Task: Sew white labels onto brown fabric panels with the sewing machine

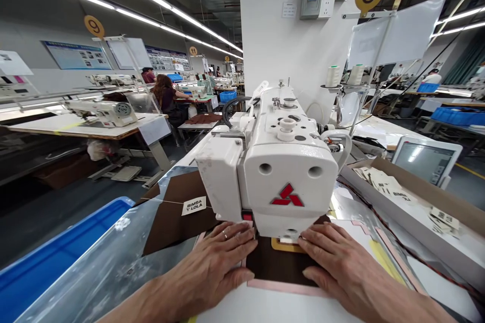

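Under the head of a white sewing machine point(291, 161) lies a dark brown fabric piece point(275, 265), with a yellowish plate point(280, 246) over its far part. My left hand point(227, 257) rests flat on the left side of the fabric, fingers stretched out, a ring on one finger. On the right side, my right hand point(335, 260) lies flat too, its fingertips close to the plate. Both hands are open and grip nothing. The needle is hidden by the machine head. Left of the machine, another brown piece point(170, 222) carries a white label point(194, 206) reading "BIMBA Y LOLA".
A long box point(413, 217) of loose labels stands at the right, beside a tablet-like screen point(426, 161). Pink strips point(282, 287) border the work area. A blue bin point(64, 257) is at the lower left. Thread cones point(333, 76) stand behind. Other people sit farther back.
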